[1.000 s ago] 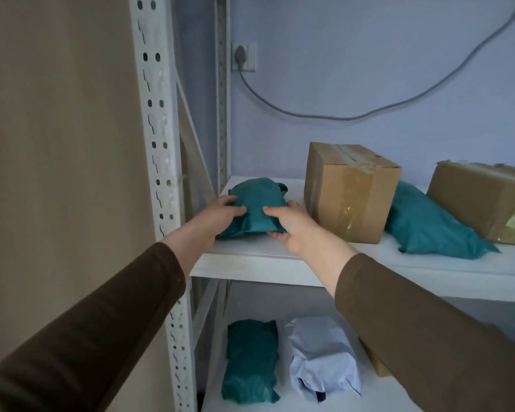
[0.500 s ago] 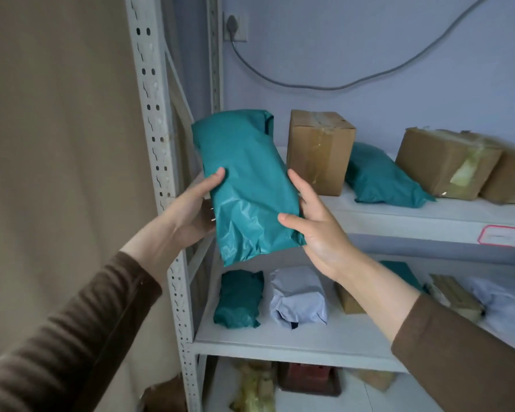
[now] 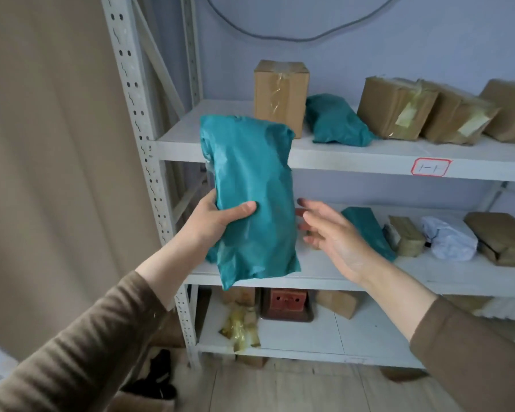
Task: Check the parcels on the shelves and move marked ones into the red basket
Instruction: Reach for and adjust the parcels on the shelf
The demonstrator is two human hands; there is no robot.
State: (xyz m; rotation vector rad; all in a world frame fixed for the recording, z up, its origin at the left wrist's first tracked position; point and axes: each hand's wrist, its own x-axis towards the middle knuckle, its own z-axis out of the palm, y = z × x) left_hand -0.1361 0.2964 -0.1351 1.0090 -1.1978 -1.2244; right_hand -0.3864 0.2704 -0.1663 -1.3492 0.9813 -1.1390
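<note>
Head view: the teal parcel (image 3: 252, 200) is now off the top shelf (image 3: 354, 157), upright in the left hand (image 3: 213, 217)'s grip; the right hand (image 3: 332, 233) has let go, fingers spread beside it. No mark shows; red basket unseen.

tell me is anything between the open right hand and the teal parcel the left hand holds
Nothing visible. The right hand is open just right of the teal parcel, with only a narrow gap of air between them. The left hand grips the parcel's opposite edge.
</note>
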